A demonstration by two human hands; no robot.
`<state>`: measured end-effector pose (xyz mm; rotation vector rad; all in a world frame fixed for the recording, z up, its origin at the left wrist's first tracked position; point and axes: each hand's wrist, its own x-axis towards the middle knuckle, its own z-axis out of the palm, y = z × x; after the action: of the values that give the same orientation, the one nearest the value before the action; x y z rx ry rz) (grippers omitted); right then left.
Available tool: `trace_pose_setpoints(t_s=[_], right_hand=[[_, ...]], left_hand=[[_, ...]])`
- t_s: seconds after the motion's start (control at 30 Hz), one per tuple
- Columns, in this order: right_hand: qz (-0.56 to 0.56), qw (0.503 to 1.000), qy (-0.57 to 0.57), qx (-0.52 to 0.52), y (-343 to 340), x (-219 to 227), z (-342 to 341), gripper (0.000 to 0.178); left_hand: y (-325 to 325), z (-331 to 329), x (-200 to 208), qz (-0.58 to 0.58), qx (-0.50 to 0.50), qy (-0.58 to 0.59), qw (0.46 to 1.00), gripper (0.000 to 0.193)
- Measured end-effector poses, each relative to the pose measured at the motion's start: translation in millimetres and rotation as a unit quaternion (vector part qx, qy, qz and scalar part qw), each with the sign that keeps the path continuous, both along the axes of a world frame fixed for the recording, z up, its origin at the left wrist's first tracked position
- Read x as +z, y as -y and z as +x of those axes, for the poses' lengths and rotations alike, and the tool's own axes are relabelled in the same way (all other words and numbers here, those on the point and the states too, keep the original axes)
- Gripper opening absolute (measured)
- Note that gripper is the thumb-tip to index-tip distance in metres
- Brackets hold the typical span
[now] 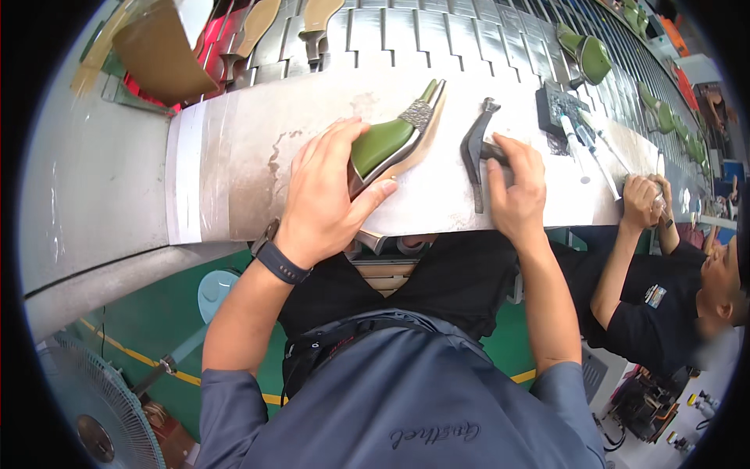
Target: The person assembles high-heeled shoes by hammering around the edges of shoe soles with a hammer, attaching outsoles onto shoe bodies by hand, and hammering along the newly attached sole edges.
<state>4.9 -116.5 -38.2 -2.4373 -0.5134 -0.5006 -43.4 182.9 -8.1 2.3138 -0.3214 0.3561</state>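
Observation:
My left hand [324, 191] is closed around one end of a green shoe upper [383, 144], which lies tilted on its side over the metal worktable [250, 164]. A pale tan sole edge runs along its right side, and a grey textured band crosses it near the far end. To its right, a cobbler's hammer [473, 148] with a long, curved dark head rests on the table surface. The fingers of my right hand [517, 187] close on its short dark handle, most of which they hide.
A slatted metal conveyor [391, 35] runs along the far side, carrying tan soles [320, 19] and green shoes [590, 59]. Right of the hammer stand a dark block [553, 109] and white-handled brushes [582, 148]. A co-worker [664, 289] works at the right; a fan [94, 414] stands lower left.

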Motion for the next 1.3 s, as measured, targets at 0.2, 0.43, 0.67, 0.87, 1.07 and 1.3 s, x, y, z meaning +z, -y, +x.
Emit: trace_pose_setpoints(t_s=[0.2, 0.43, 0.67, 0.87, 1.07, 1.3], right_hand=[[-0.212, 0.974, 0.021, 0.071, -16.9, 22.2, 7.0, 0.053], [0.133, 0.975, -0.118, 0.129, -19.2, 36.3, 34.4, 0.032], [0.469, 0.818, -0.310, 0.123, -30.2, 73.6, 70.4, 0.029], [0.307, 0.886, -0.327, 0.122, -49.0, 78.0, 31.2, 0.026], [0.242, 0.931, -0.190, 0.198, -45.9, 73.9, 31.2, 0.026], [0.329, 0.880, -0.324, 0.107, -52.1, 83.4, 28.6, 0.025]], left_hand=[[17.8, 38.5, 15.9, 0.042, -0.097, -0.083, 0.991, 0.089], [17.7, 40.7, 16.7, 0.045, -0.103, -0.103, 0.988, 0.088], [18.2, 42.9, 19.1, 0.060, -0.090, -0.114, 0.988, 0.090], [18.4, 44.2, 13.7, 0.049, -0.096, -0.083, 0.991, 0.095], [21.2, 46.2, 16.9, 0.055, -0.098, -0.084, 0.990, 0.092], [18.0, 47.7, 19.0, 0.058, -0.102, -0.088, 0.989, 0.096]])
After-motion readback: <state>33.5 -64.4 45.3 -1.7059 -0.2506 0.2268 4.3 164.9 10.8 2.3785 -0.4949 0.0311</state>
